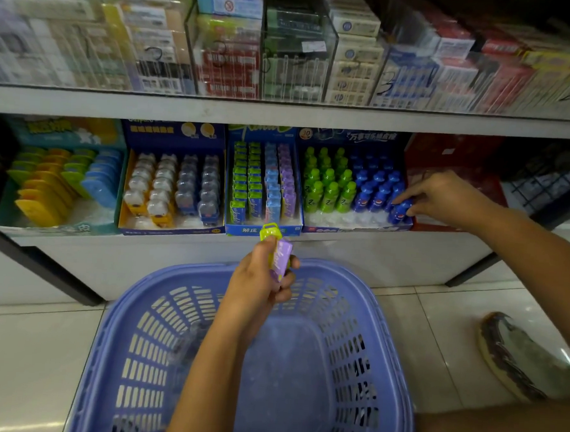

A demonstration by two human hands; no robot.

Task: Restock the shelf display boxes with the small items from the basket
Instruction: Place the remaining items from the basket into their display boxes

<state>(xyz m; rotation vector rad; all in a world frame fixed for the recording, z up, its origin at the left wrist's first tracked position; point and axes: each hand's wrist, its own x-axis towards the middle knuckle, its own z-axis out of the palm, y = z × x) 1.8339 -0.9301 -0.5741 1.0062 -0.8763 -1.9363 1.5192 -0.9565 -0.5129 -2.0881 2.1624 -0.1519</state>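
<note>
Lower shelf carries five display boxes in a row, side by side: a teal box of yellow, green and blue flat items at far left, a dark blue box of small white and grey pieces in rows, a blue box of upright green, blue and purple packs, a navy box of green and blue bottles, and a red box, contents unclear. Upper shelf bears a row of clear compartments stacked with cartons, blurred. Tiled floor carries a lilac slatted basket directly before the shelf unit and a shoe to its right.
</note>
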